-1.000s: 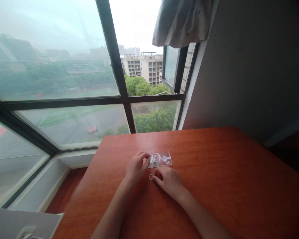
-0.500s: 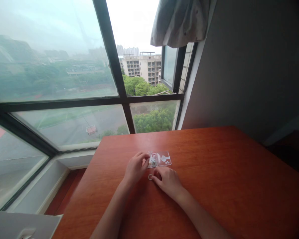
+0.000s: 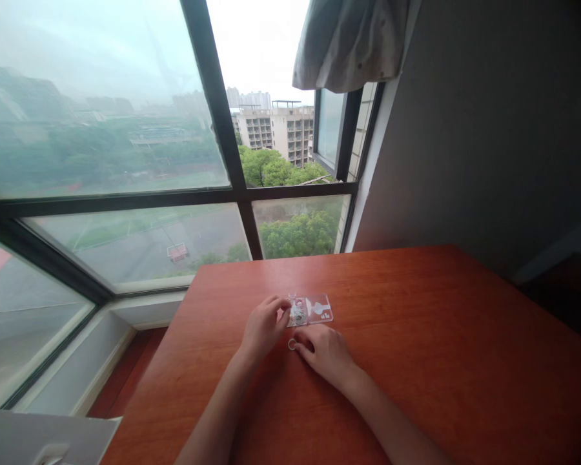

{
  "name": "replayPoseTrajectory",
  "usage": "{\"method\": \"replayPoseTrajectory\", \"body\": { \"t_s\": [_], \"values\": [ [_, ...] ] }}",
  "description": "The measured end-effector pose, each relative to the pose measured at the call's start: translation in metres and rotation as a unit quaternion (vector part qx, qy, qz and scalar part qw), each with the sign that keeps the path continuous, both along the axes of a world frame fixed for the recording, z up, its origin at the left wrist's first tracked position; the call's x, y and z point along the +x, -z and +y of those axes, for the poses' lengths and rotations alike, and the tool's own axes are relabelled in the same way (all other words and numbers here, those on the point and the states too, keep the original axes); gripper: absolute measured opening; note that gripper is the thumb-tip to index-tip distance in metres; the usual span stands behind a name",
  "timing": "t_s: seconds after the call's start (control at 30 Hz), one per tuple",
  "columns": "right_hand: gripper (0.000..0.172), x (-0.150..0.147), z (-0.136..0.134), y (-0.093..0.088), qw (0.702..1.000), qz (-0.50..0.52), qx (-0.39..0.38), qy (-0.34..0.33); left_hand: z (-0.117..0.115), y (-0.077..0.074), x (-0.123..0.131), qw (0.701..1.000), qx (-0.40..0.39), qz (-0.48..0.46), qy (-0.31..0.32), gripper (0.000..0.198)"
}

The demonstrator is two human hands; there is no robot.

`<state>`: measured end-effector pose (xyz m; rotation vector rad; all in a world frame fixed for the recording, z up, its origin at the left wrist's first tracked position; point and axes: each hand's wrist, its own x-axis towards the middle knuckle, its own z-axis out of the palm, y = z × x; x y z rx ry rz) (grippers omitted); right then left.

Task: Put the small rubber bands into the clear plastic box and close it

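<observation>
A small clear plastic case (image 3: 325, 309) lies open on the table, its lid part to the right with a pale printed figure. Its left part (image 3: 298, 312) holds small shiny pieces too tiny to name. My left hand (image 3: 265, 324) has its thumb and forefinger closed at the left edge of the case. Just in front of the case, my right hand (image 3: 326, 352) is curled, with thumb and forefinger tips at the right side of a small silvery ring (image 3: 292, 344). The ring stands out past the fingertips, near the tabletop.
The reddish-brown wooden table (image 3: 426, 361) reaches back to a dark-framed window (image 3: 242, 192). A grey curtain (image 3: 351, 48) hangs above an open pane. A grey wall (image 3: 465, 129) rises on the right, and a white ledge (image 3: 68, 361) runs along the left.
</observation>
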<state>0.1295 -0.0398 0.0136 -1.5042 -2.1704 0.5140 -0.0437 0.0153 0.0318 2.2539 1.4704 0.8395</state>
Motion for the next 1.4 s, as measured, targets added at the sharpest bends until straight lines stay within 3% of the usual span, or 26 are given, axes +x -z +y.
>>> {"method": "replayPoseTrajectory", "body": {
  "t_s": [0.37, 0.67, 1.4],
  "values": [
    [0.012, -0.0036, 0.0013, 0.0036, 0.999, -0.018, -0.007, 0.033, -0.0006, -0.0010, -0.0003, 1.000, 0.003, 0.003, -0.003, 0.014],
    [0.006, 0.0023, 0.0040, 0.0056, 1.000, 0.013, -0.012, -0.009, -0.0006, 0.0010, -0.0016, 1.000, 0.007, 0.000, -0.003, 0.013],
    [0.010, 0.0044, 0.0016, 0.0006, 0.998, -0.050, -0.033, -0.001, -0.0024, -0.0033, -0.0008, 1.000, 0.007, 0.003, 0.003, 0.016]
  ]
}}
